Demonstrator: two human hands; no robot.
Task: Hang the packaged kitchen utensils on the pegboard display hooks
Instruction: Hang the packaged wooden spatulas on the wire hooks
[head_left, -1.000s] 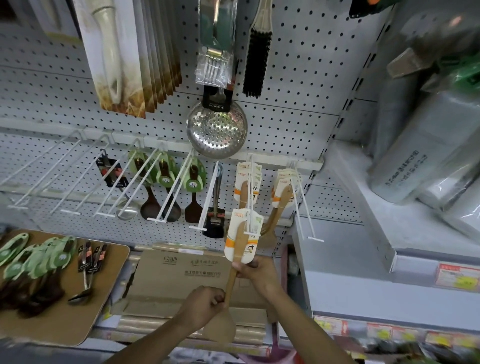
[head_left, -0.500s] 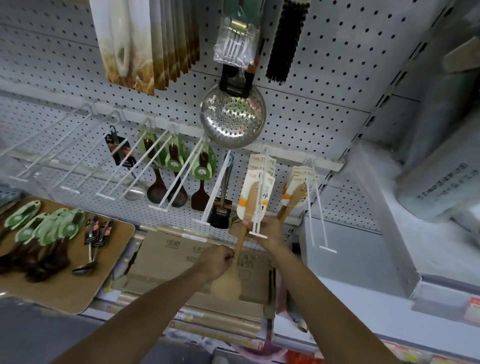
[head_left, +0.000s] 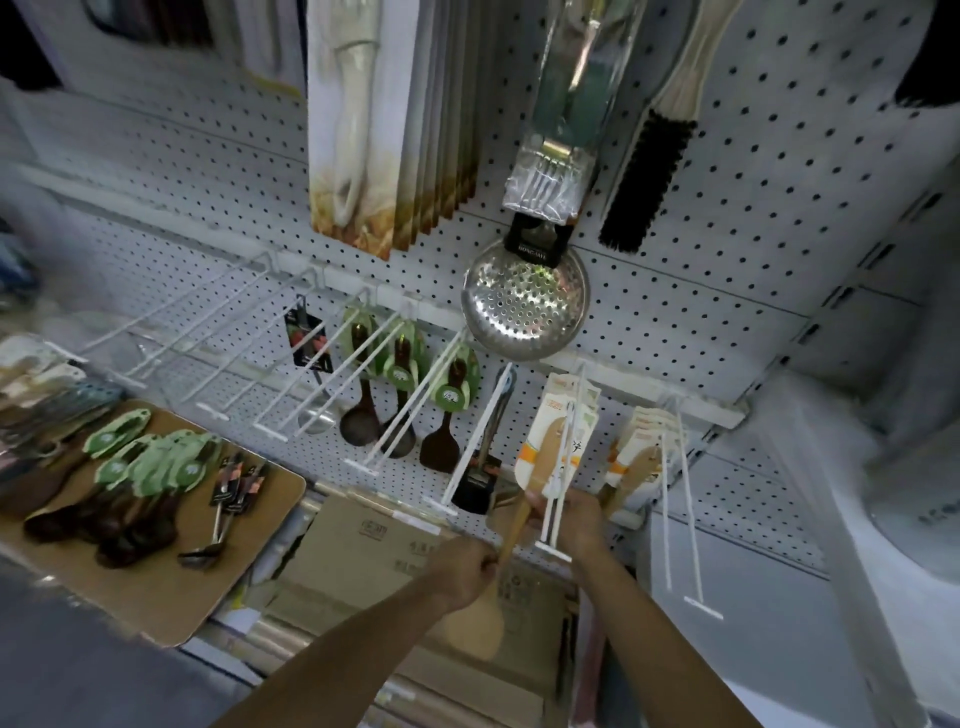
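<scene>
One wooden spatula (head_left: 511, 535), blade downward

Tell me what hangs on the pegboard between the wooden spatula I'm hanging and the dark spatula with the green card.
In the head view, black-tipped tongs hang between the wooden spatula and the dark spatula.

The right hand's (head_left: 574, 519) fingers were hidden behind the double-wire hook (head_left: 558, 499) and the wooden spatula's card (head_left: 550, 441), so its grip could not be read. Left of that hook, the carded utensils at the picture's left edge (head_left: 36, 384) were smeared by blur. Above it, the hanging boxed packs (head_left: 384, 119) and the brush (head_left: 654, 156) were cut off by the top edge
</scene>
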